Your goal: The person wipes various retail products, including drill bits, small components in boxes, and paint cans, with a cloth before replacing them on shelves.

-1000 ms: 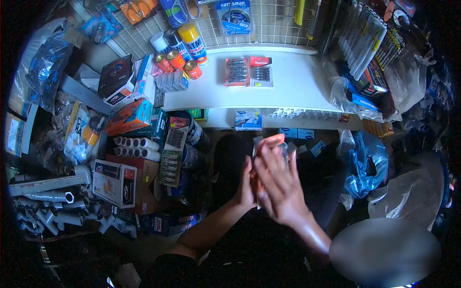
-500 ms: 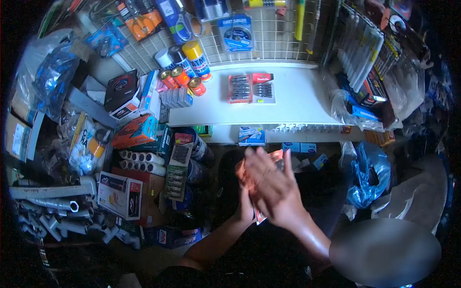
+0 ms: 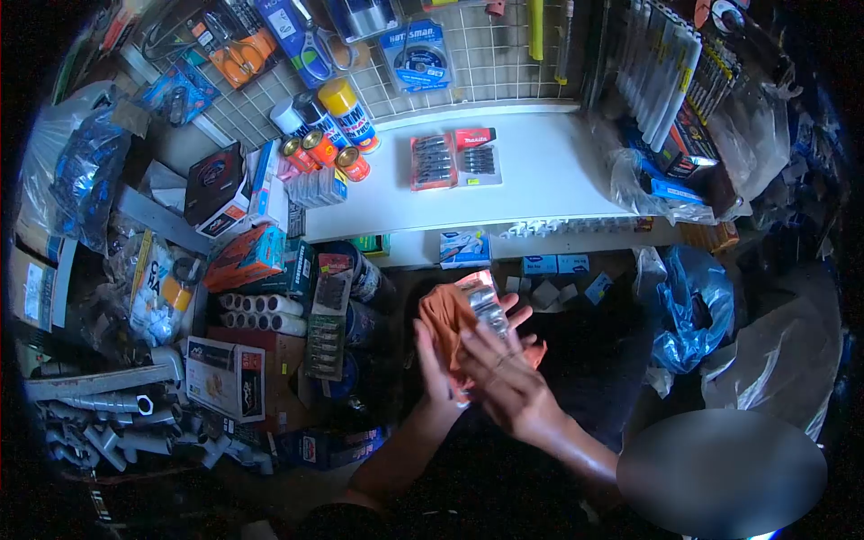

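Observation:
My left hand (image 3: pixel 436 373) is wrapped round a blister pack (image 3: pixel 487 304) with silvery contents, its thumb on the near left side and fingertips showing past the right edge. An orange cloth (image 3: pixel 445 317) drapes over the pack's left part. My right hand (image 3: pixel 508 378) presses on the cloth and pack from above, fingers fairly straight; a corner of cloth sticks out beside it. Its palm side is hidden. Beyond the hands, two bit packs, one red-edged (image 3: pixel 434 163) and one with a red header (image 3: pixel 477 158), lie side by side on the white shelf (image 3: pixel 549 171).
Spray cans (image 3: pixel 349 112) and small orange tins stand at the shelf's left. A blue-and-white box (image 3: pixel 464 248) sits on the lower shelf. Boxes and grey pipe fittings (image 3: pixel 117 403) crowd the left. A blue plastic bag (image 3: pixel 691 310) lies on the right. Tools hang from the wire grid (image 3: pixel 490 67).
My right hand has slid down and nearer me across the pack, uncovering more of the cloth and the pack's top end. The view has shifted slightly.

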A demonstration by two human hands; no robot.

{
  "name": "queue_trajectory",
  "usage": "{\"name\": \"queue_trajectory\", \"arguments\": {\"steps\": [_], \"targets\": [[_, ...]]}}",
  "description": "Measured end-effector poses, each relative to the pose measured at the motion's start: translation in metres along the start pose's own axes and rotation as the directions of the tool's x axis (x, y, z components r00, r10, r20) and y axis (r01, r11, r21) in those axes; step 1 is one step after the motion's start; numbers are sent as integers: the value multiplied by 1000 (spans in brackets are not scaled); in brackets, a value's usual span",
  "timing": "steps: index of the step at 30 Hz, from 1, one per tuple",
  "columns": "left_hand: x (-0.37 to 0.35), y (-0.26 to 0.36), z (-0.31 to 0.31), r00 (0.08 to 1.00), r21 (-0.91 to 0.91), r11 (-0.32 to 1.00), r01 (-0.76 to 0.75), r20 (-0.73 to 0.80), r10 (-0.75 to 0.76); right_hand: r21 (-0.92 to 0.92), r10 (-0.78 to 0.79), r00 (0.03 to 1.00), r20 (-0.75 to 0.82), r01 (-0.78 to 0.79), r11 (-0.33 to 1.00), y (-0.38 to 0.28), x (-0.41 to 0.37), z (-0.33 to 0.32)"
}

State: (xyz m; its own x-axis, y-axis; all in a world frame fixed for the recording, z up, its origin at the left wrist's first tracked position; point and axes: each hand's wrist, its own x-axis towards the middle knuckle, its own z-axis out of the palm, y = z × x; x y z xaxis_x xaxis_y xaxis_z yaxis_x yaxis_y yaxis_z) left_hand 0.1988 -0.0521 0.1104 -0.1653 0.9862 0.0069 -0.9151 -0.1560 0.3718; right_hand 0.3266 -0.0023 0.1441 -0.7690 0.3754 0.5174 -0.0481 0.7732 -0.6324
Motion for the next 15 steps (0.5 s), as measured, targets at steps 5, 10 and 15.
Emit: {"name": "queue_trajectory", "arguments": {"steps": [5, 10, 15], "targets": [[2, -14, -10, 986, 91, 984, 151, -84, -143, -47, -92, 996, 12, 93, 995, -10, 21, 2], [-17, -15, 7, 992, 359, 933, -13, -115, 58, -93, -69, 973, -221, 50, 994, 28, 49, -21], [-18, -2, -11, 999, -174, 985, 3, -35, -9, 100, 181, 944, -275, -159, 982, 57, 43, -25]]}}
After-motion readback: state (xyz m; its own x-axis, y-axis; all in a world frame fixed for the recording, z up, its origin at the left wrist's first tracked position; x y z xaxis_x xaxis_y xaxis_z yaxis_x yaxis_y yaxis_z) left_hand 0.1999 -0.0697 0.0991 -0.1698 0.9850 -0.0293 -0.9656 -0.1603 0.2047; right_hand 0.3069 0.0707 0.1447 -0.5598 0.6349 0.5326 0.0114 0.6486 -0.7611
